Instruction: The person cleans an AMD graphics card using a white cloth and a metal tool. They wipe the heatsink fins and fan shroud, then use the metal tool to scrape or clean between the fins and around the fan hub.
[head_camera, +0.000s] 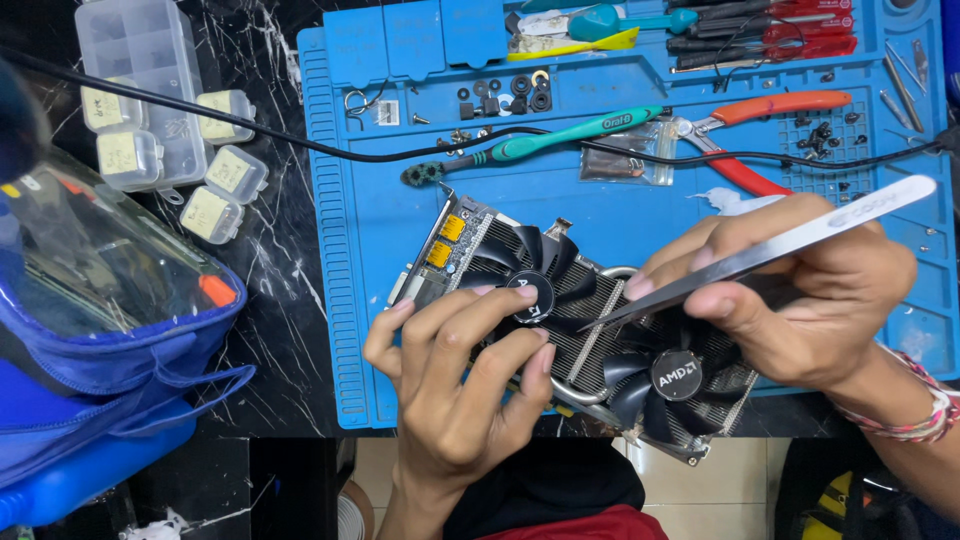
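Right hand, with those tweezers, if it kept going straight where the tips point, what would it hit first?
Probably the graphics card's left fan: the right hand aims the tweezers down-left at its blades, though depth is unclear.

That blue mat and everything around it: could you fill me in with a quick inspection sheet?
Surface: blue work mat on black marble-look table.
Job's things: twin-fan graphics card; metal tweezers, tips at the fins between the fans.
Clutter: toothbrush, red-handled pliers, washers, small clear boxes.
Grip: left hand steadies the card with fingers on a fan hub; right hand pinches the tweezers.
Cables: black cable crosses the mat.
Surroundings: blue bag at left.
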